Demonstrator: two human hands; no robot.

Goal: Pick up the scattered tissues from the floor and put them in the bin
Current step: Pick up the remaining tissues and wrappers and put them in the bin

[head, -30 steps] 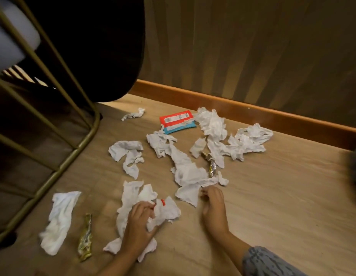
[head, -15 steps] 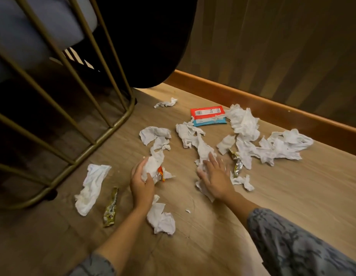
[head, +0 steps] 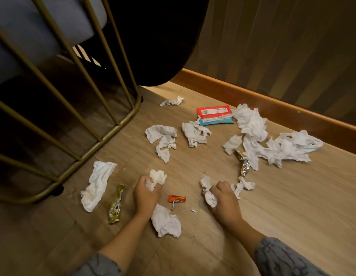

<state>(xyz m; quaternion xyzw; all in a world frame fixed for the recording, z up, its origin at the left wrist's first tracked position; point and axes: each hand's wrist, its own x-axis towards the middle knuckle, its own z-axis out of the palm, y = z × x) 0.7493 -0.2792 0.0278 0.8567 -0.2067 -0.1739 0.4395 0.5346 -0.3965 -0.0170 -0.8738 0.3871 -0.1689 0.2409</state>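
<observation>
Both hands down on the wood floor (head: pixel 292 196), left hand (head: pixel 146 193) grip pinching a balled tissue (head: pixel 157 178), right hand (head: pixel 223 198) pinching another wad (head: pixel 210 197); best keep bunching nearby loose tissues (head: pixel 195 133) before carrying, as no bin shows.

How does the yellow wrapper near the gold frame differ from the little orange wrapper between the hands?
The yellow wrapper is long and narrow, lying nearly flat; the orange wrapper is shorter and crumpled, with a twisted silvery tail. The yellow wrapper lies to the left of the left hand, beside a flat tissue; the orange wrapper lies between both hands, above a crumpled tissue. Both rest loose on the wooden floor, held by neither hand.
</observation>
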